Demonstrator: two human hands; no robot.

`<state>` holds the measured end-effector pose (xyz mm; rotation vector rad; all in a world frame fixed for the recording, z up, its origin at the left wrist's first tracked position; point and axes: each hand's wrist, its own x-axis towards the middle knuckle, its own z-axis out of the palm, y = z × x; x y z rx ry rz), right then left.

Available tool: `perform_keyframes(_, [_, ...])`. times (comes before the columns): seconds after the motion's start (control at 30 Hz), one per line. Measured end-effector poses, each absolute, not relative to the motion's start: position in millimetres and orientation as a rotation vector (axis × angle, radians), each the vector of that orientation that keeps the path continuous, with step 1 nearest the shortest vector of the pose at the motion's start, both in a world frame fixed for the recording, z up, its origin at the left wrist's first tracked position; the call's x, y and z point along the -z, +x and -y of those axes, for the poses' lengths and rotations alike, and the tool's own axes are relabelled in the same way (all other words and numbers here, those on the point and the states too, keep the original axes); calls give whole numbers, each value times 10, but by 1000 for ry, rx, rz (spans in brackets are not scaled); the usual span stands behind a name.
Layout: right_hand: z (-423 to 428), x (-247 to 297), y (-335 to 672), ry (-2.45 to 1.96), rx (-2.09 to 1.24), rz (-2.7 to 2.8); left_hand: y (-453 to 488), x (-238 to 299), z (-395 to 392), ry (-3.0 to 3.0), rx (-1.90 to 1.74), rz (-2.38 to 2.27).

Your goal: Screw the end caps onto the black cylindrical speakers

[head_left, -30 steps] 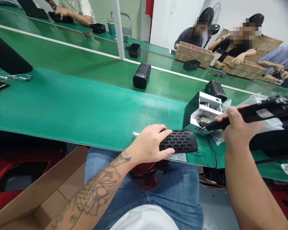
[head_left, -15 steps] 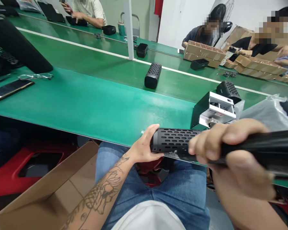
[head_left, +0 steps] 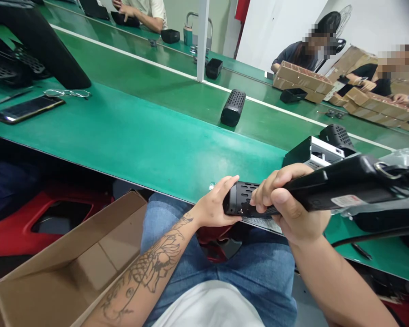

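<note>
My left hand (head_left: 214, 206) grips the near end of a black perforated speaker (head_left: 239, 203) that lies on its side at the front edge of the green bench (head_left: 139, 141). My right hand (head_left: 291, 206) is closed round a black electric screwdriver (head_left: 341, 188), whose tip points at the end of the speaker. My fingers hide the tip. A grey screw feeder box (head_left: 313, 154) stands just behind my hands.
Two more black speakers (head_left: 233, 107) (head_left: 337, 135) lie on the conveyor beyond. A phone (head_left: 27, 109) and glasses (head_left: 68, 93) lie at the left. An open cardboard box (head_left: 68, 268) stands by my left knee. People with cardboard trays (head_left: 301, 81) sit across the line.
My right hand has brought the screwdriver from the feeder box over to the speaker's end. My left hand has turned the speaker and shifted to grip its end.
</note>
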<state>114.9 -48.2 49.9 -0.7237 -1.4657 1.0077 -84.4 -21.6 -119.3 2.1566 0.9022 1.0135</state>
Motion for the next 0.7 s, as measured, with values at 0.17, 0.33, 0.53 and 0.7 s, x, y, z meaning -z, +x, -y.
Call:
perform_keyframes(0.17, [466, -419, 1144, -733, -1012, 1517, -840, 1197, 213, 2141, -995, -932])
perform_keyframes(0.33, [434, -385, 1170, -714, -1092, 1558, -830, 1188, 208, 2116, -1005, -920])
perform_keyframes(0.53, [405, -351, 1199, -657, -1212, 1586, -826, 1162, 203, 2085, -1003, -899])
perform_keyframes(0.7, [412, -346, 1180, -660, -1274, 1598, -839, 1081, 195, 2065, -984, -914])
